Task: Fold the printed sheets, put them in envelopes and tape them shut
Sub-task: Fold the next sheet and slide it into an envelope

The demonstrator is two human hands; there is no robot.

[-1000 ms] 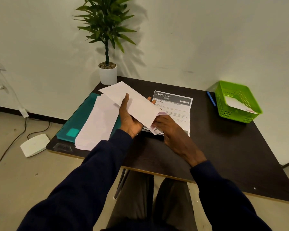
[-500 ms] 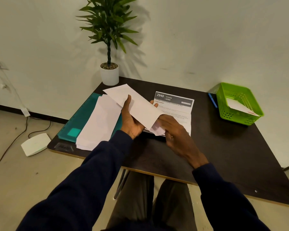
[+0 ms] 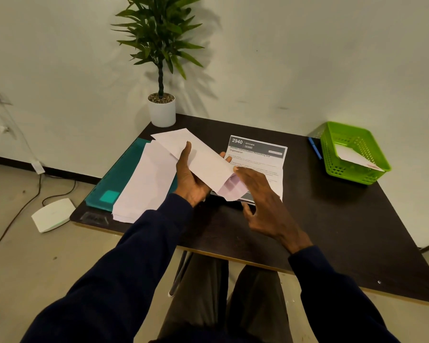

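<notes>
My left hand (image 3: 191, 179) grips a long white envelope (image 3: 203, 162) above the dark table, thumb on top and fingers underneath. The envelope's flap (image 3: 233, 190) hangs open at its near right end. My right hand (image 3: 263, 199) hovers just right of the flap with its fingers spread and relaxed, holding nothing. A printed sheet (image 3: 260, 157) headed "2940 KITCHEN" lies flat on the table behind both hands. A stack of white envelopes (image 3: 144, 186) rests on a teal folder (image 3: 119, 177) at the left.
A green basket (image 3: 352, 149) holding a sealed envelope stands at the table's back right, a blue pen (image 3: 315, 148) beside it. A potted plant (image 3: 161, 110) is at the back left corner. A white box and cables lie on the floor at left.
My right hand has let go of the envelope's flap end and drawn back slightly with fingers spread. The left hand keeps holding the envelope in about the same place.
</notes>
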